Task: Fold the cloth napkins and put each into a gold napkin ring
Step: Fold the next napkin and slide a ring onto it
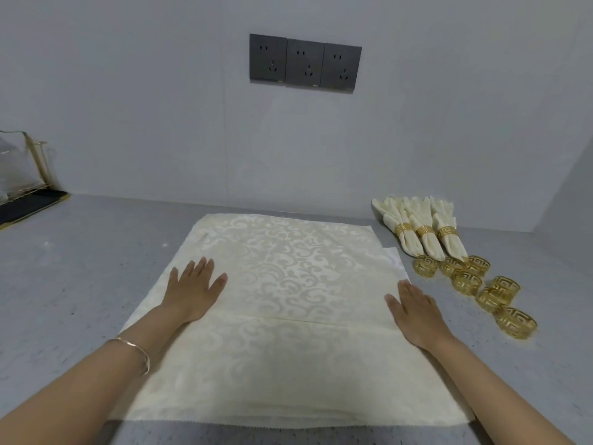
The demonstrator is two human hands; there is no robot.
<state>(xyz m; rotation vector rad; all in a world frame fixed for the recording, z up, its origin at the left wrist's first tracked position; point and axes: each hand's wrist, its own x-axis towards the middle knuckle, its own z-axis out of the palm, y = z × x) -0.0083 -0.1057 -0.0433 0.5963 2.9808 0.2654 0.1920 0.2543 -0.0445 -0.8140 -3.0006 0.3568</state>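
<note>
While both hands — left hand (192, 289), right hand (414, 308) — lie flat w/ fingers spread on the cream napkin (288, 316) mid-tabletop (80, 268), prob. smoothing it for folding — loose gold rings (465, 281) wait near its right edge.

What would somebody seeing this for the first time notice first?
The big cream patterned napkin lies spread flat at the centre of the grey table, with the left hand and the right hand flat on its two sides. To its right lie three finished napkins held in gold rings, with a cluster of loose gold rings nearer the person. Three dark wall sockets stand out above.
</note>
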